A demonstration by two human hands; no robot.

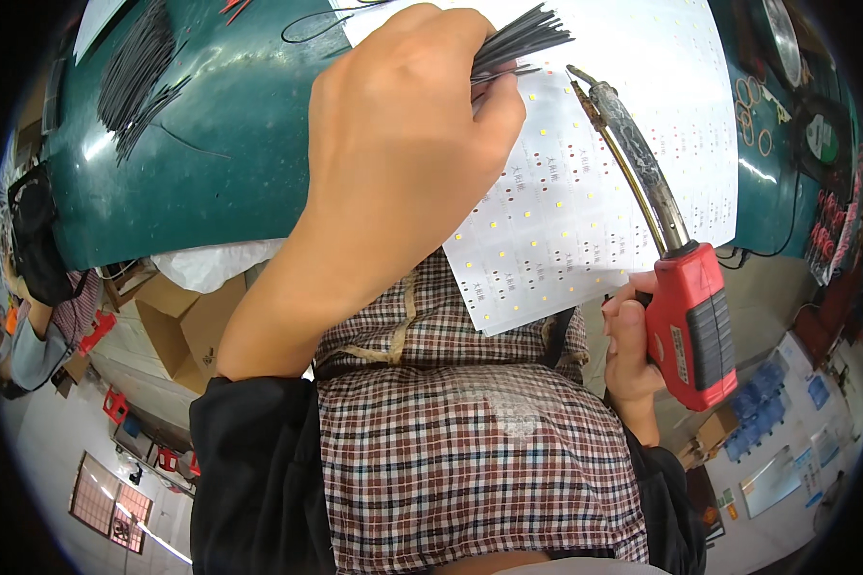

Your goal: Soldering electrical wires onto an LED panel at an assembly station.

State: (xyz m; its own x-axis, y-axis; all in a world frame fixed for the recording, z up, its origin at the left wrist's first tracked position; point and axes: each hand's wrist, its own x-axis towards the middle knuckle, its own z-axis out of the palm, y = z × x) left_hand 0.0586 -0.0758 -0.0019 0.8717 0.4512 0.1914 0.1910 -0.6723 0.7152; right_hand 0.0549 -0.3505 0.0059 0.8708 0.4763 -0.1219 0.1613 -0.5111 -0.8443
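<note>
My left hand (403, 134) is closed around a bundle of thin black wires (527, 40), whose ends fan out to the right past my fingers. Beneath it lies a white panel (585, 211) dotted with small yellow squares, like a sheet of LED boards, overhanging the near table edge. My right hand (633, 350) grips a red and grey soldering gun (690, 326), its finger near the trigger. The gun's dark bent tip and thin feed tube point up and left over the panel, close to the wire ends. My left fingertips are partly hidden behind the hand.
Another pile of black wires (136, 77) lies on the green table (230, 182) at left. A looped black cable (307, 34) is at the back. Copper-coloured rings (750, 110) and a dark spool (823, 134) sit at right. A cardboard box (187, 326) stands below the table; another person (38, 335) is at far left.
</note>
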